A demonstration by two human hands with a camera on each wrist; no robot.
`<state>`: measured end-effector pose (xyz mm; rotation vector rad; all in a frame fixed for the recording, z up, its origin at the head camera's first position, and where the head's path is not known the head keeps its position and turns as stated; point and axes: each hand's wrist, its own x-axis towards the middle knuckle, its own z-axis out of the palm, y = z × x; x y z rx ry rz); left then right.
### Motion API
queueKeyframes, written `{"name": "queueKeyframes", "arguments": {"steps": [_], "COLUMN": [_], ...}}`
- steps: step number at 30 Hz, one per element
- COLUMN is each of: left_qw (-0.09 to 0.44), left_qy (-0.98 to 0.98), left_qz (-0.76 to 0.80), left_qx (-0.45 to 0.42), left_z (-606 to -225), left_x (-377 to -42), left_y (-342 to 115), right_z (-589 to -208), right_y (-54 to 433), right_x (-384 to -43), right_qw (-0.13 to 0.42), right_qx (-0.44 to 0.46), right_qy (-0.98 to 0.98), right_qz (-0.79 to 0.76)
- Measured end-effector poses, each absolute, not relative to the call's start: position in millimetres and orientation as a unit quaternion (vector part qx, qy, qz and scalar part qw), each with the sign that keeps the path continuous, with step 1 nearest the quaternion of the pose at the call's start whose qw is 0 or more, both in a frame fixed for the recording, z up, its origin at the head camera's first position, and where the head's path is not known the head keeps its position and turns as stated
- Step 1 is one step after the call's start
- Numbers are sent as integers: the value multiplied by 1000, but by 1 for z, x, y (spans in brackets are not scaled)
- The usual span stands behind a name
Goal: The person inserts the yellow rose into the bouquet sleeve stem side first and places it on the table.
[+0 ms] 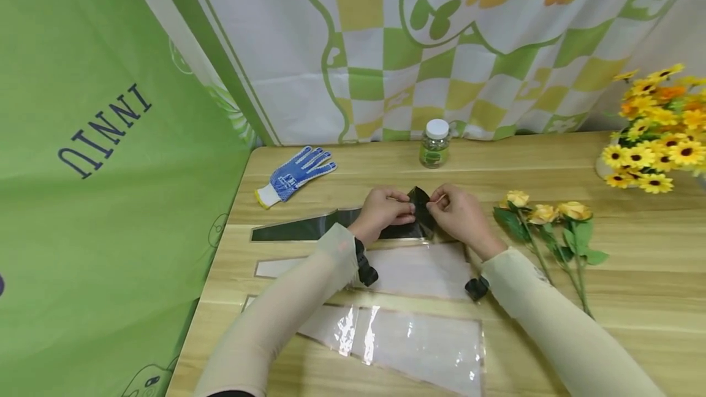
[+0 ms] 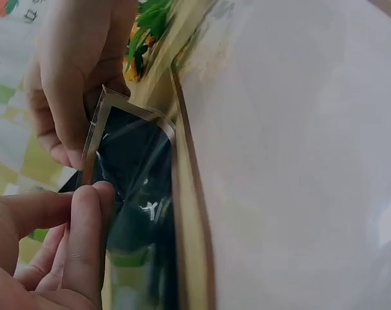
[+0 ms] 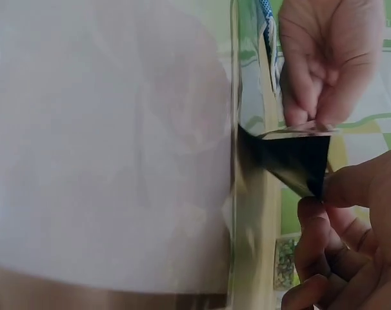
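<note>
A long, tapering black flower-wrapping sleeve [image 1: 298,228] with a gold border lies across the table, its wide right end lifted. My left hand [image 1: 383,213] pinches the lifted end between thumb and fingers. Opposite it, my right hand [image 1: 460,210] pinches another part of the same edge. In the left wrist view the sleeve [image 2: 140,161] shows a clear, shiny rim between the two hands. The right wrist view shows its black film [image 3: 299,161] spread into a folded corner; whether its layers are parted I cannot tell.
Two white gold-edged sleeves, a middle one [image 1: 413,268] and a front one [image 1: 430,348], lie nearer me. A blue dotted glove [image 1: 300,173] and a white-lidded jar [image 1: 434,146] sit farther back. Yellow roses [image 1: 543,213] lie at right, with yellow daisies [image 1: 656,139] beyond.
</note>
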<state>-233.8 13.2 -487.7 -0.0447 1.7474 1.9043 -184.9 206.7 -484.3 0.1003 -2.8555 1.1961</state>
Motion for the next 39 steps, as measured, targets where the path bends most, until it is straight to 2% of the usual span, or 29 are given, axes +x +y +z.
{"name": "queueKeyframes", "arguments": {"steps": [6,13,16,19,21,24,32,39], "left_qw": [280,277,276,274,276,276,281,289], "left_qy": [636,631,626,624,624,628,637,646], "left_qz": [718,724,728,731,730,727,717,706], "left_qx": [-50,-42,-43,-46,-45,-43,-33,-25], "left_z": [-491,-486,-483,-482,-482,-483,-485,-488], "left_x": [-237,-244,-245,-245,-245,-245,-240,-236], "left_y": [10,7,3,-2,-4,-4,8,14], "right_z": [-467,-428,-419,-417,-420,-430,-455,-465], "right_y": [218,285,314,331,334,331,326,336], "right_x": [-163,-108,-89,-76,-71,-70,-71,-69], "right_qw": [5,10,-9,-59,-83,-90,-22,-29], "right_qx": [27,-15,-32,-25,-9,13,5,-17], "right_qy": [-918,-927,-939,-946,-951,-961,-977,-978], "right_qz": [397,374,343,318,297,260,213,208]}}
